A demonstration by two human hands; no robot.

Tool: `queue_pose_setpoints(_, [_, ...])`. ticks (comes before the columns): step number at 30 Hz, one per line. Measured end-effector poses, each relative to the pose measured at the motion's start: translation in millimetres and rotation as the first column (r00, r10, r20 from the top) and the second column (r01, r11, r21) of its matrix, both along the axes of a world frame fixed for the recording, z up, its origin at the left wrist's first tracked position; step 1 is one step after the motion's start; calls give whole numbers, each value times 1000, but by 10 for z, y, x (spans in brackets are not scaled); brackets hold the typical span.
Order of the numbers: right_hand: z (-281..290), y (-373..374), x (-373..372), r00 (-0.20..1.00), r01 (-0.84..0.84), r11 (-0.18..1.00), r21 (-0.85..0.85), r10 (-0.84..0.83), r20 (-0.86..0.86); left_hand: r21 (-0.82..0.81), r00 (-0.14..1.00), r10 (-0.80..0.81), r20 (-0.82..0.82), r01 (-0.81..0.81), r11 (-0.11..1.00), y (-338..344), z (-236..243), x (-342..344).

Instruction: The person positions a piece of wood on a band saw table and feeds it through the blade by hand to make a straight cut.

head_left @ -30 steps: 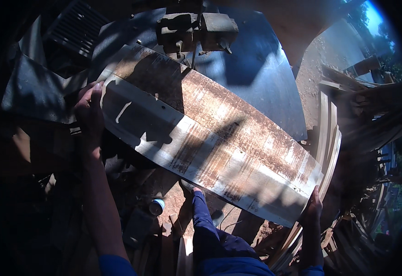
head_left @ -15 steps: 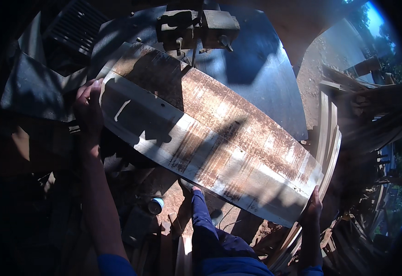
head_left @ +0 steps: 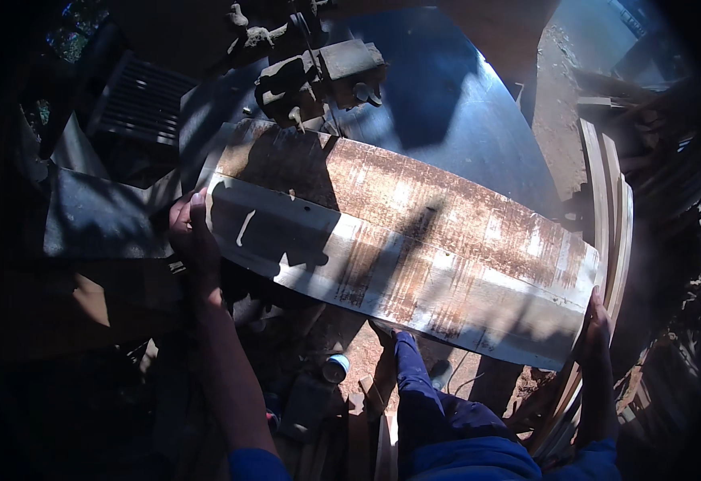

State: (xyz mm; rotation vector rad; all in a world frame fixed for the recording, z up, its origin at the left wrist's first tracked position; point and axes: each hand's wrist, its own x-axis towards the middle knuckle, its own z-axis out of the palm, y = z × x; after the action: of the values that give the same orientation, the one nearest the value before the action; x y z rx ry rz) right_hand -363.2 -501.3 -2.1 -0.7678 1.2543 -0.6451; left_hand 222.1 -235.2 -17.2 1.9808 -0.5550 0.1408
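Note:
A wide wooden board [head_left: 415,248] with curved long edges lies partly over a dark metal saw table [head_left: 487,152]. Rough brown and pale patches cover its top. At its left end my left hand [head_left: 196,228] is closed on the edge, thumb on top. My right hand [head_left: 597,327] grips the right end, its fingers mostly in shadow or hidden beneath. Above the board's far edge hangs a blocky metal blade guide [head_left: 318,76] with small knobs. A thin upright blade [head_left: 330,100] runs down from it to that edge, touching or very close; I cannot tell which.
Curved wooden strips [head_left: 613,208] stand beside the board's right end. A bent metal sheet [head_left: 106,212] and a slatted grille [head_left: 142,100] are at the left. Below the board, a small blue-rimmed tin [head_left: 335,368] sits near my legs, among offcuts.
My view has turned, so the board, saw and both hands appear rotated and shifted. Both hands keep hold of the board, and its place against the blade looks about the same.

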Motion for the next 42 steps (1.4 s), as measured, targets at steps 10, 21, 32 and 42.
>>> queue_pose_setpoints(10, [-110, -32, -126, 993, -78, 997, 2, 77, 94, 78, 993, -8, 118, -1, 997, 27, 1, -6])
queue_pose_setpoints(21, [-102, -79, -89, 973, -135, 991, -20, 136, 185, 96, 991, 7, 131, -19, 995, 52, 9, -16])
queue_pose_setpoints(32, [-185, -153, -203, 981, -85, 995, -51, 92, 172, 41, 1000, 13, 16, -14, 999, 40, 38, -90])
queue_pose_setpoints(42, [-357, -314, -434, 983, -93, 994, -63, 102, 155, 74, 992, 10, 123, -20, 997, 52, 18, -77])
